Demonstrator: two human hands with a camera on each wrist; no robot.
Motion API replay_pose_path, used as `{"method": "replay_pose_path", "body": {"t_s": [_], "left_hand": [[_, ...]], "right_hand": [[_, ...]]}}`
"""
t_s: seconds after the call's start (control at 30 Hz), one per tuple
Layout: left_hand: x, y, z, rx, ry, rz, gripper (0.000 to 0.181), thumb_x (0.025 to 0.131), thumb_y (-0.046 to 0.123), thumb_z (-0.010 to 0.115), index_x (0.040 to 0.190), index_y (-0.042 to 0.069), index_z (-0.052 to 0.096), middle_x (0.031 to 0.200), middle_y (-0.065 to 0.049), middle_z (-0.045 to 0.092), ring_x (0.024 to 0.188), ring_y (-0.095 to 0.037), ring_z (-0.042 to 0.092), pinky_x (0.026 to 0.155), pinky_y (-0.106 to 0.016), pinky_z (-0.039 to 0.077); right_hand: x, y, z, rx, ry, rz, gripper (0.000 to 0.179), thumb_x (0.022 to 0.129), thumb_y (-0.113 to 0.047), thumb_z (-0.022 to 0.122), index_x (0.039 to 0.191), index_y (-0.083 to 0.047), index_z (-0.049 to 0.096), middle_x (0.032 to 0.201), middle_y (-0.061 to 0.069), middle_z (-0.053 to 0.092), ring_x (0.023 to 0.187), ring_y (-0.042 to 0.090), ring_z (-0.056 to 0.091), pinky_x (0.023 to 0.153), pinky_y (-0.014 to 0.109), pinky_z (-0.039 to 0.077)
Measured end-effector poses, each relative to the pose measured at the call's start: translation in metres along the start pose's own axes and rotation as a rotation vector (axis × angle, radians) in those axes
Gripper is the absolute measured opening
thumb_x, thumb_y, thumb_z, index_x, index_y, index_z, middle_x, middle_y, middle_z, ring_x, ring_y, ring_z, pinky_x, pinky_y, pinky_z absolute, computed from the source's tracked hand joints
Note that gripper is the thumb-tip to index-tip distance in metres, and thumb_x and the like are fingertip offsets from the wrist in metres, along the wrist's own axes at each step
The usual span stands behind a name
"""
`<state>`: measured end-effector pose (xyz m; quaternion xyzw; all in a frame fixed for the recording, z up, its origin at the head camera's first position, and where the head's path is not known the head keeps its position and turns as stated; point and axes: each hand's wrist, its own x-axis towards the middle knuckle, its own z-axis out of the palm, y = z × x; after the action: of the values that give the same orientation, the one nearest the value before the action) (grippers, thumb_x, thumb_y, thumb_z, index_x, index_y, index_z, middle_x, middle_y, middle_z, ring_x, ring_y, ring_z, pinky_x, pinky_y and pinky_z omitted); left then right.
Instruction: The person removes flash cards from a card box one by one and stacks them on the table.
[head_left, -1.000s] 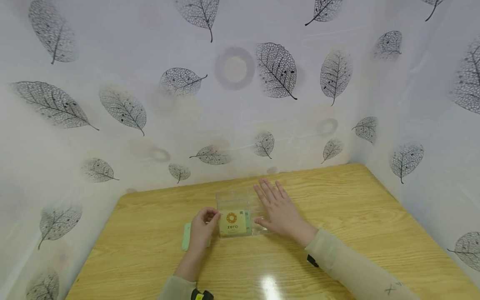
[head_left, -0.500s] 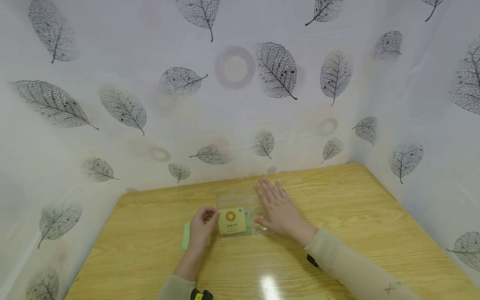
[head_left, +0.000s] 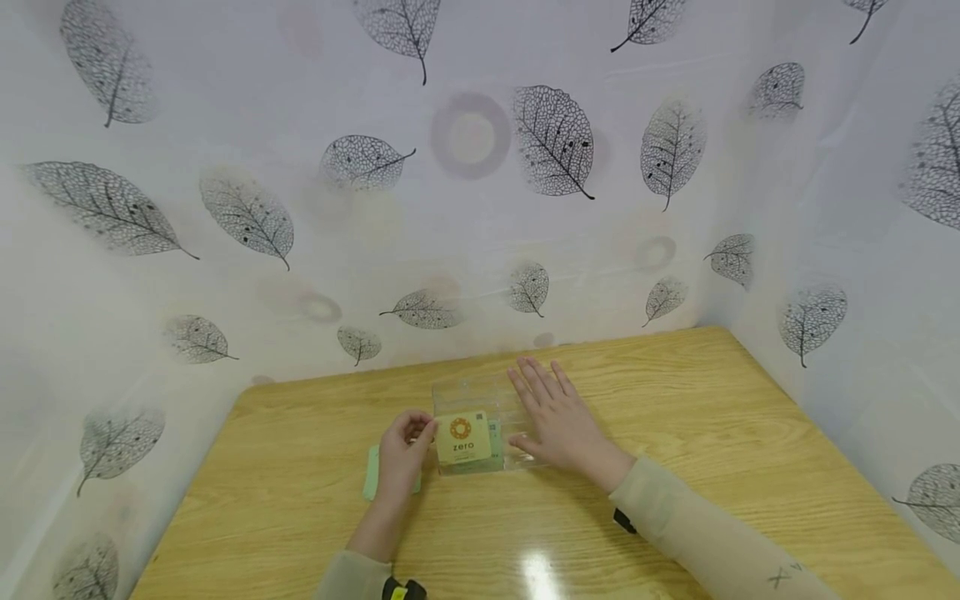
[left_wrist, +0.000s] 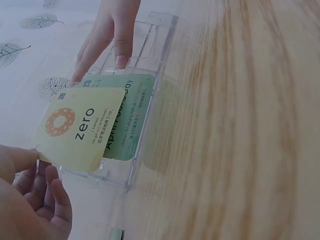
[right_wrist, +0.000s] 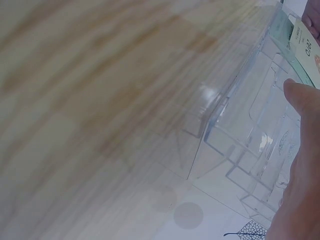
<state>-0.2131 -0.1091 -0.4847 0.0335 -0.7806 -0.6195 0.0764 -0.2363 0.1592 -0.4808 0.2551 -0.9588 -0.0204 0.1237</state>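
Between thumb and fingers, my left hand (head_left: 405,447) pinches the left edge of a yellow flash card (left_wrist: 87,150) printed "zero" with an orange ring. The card is tilted over a green card (left_wrist: 132,122) about April Fool's Day, covering much of it. That green card lies in the left part of a clear plastic box (right_wrist: 240,135) on the table. My right hand (head_left: 561,423) rests with spread fingers on the box's right part, thumb near the cards. In the right wrist view only the thumb side of that hand shows.
More pale green cards (head_left: 371,473) lie on the wooden table (head_left: 675,400), partly hidden beneath my left hand and wrist. A white curtain (head_left: 465,225) with leaf prints hangs along the table's back and sides.
The yellow card has shifted slightly left and away from me, and tilted, with my left hand rising a little along with it. My right hand stays where it was.
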Motion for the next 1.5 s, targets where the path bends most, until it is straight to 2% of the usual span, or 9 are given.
{"method": "replay_pose_path", "body": {"t_s": [0.2,0.4,0.8,1.07,1.3,1.5], "left_hand": [[0.0001,0.0006,0.0,-0.021,0.021,0.001,0.011,0.102,0.002,0.068,0.11,-0.006,0.067,0.101,-0.014,0.072,0.084,-0.005,0.062,0.074,-0.015,0.054],[-0.0005,0.0021,-0.0006,-0.029,0.037,0.014,0.013,0.103,0.004,0.067,0.111,-0.006,0.067,0.105,-0.016,0.071,0.088,-0.004,0.063,0.079,-0.013,0.053],[-0.0005,0.0028,-0.0003,-0.03,0.055,-0.004,0.013,0.103,0.003,0.067,0.112,-0.006,0.066,0.105,-0.014,0.071,0.088,-0.004,0.062,0.079,-0.012,0.052],[-0.0008,0.0011,-0.0022,-0.025,0.064,0.008,0.014,0.103,0.004,0.067,0.113,-0.007,0.066,0.106,-0.015,0.071,0.087,-0.004,0.061,0.078,-0.012,0.052],[-0.0005,0.0009,-0.0046,-0.017,0.073,-0.014,0.015,0.103,0.004,0.067,0.114,-0.006,0.066,0.106,-0.013,0.071,0.089,-0.004,0.061,0.079,-0.012,0.052],[0.0003,-0.0021,-0.0062,-0.022,0.073,-0.017,0.014,0.103,0.003,0.066,0.114,-0.006,0.066,0.105,-0.012,0.071,0.087,-0.003,0.061,0.078,-0.012,0.053]], "right_hand": [[-0.0003,0.0001,-0.0004,0.0,0.012,0.0,0.106,0.098,-0.069,0.06,0.169,-0.005,0.015,0.178,0.019,0.013,0.164,0.038,0.02,0.135,0.056,0.008],[-0.0002,0.0002,-0.0001,0.012,-0.006,0.003,0.105,0.099,-0.069,0.058,0.17,-0.005,0.013,0.178,0.018,0.006,0.165,0.038,0.014,0.135,0.056,0.006],[-0.0013,0.0003,0.0018,0.011,0.012,0.0,0.106,0.098,-0.069,0.059,0.17,-0.006,0.013,0.178,0.017,0.006,0.166,0.035,0.012,0.135,0.055,0.006],[-0.0009,0.001,0.0026,0.002,0.013,0.0,0.107,0.098,-0.07,0.058,0.17,-0.007,0.011,0.178,0.017,0.006,0.166,0.036,0.013,0.135,0.055,0.005],[-0.0009,0.0007,0.0004,-0.006,0.027,-0.01,0.106,0.098,-0.069,0.059,0.169,-0.004,0.016,0.177,0.02,0.015,0.164,0.039,0.021,0.135,0.057,0.01],[-0.0012,0.0004,-0.0001,0.014,0.02,-0.012,0.105,0.098,-0.069,0.059,0.169,-0.004,0.016,0.178,0.019,0.01,0.165,0.038,0.017,0.135,0.057,0.008]]}}
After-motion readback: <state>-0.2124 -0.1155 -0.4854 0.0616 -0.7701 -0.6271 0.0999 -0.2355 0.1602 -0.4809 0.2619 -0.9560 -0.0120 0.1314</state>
